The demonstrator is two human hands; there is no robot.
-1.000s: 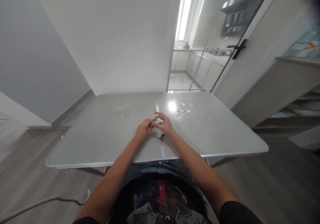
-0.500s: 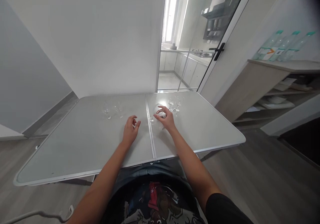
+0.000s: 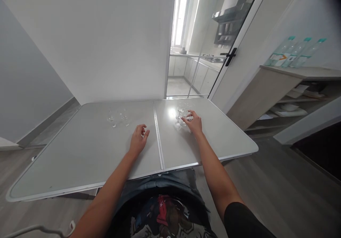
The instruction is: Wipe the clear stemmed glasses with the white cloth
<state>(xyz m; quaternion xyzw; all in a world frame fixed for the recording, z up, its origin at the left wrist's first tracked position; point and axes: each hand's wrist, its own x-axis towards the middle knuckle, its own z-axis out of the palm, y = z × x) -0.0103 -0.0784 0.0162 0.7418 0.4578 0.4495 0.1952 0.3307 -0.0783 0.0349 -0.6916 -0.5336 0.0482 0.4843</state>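
My right hand (image 3: pixel 194 124) pinches a clear stemmed glass (image 3: pixel 179 126) over the right half of the table, its foot toward the left. Just behind it stand other clear stemmed glasses (image 3: pixel 179 114), partly hidden by my fingers and hard to tell apart. My left hand (image 3: pixel 137 138) rests on the table left of the centre seam, fingers loosely curled, thumb apart, with nothing in it. Farther left, two clear stemmed glasses (image 3: pixel 111 119) stand side by side, apart from that hand.
The pale folding table (image 3: pixel 80 153) has a metal rim and a centre seam (image 3: pixel 159 138). A white wall and a glass door (image 3: pixel 197 64) stand behind it. At right, several plastic bottles (image 3: pixel 290 55) stand on a wooden shelf unit (image 3: pixel 274 89).
My right hand has carried the stemmed glass rightward, from near the centre seam to beside the glasses on the right. My left hand stays in place. The view has shifted slightly.
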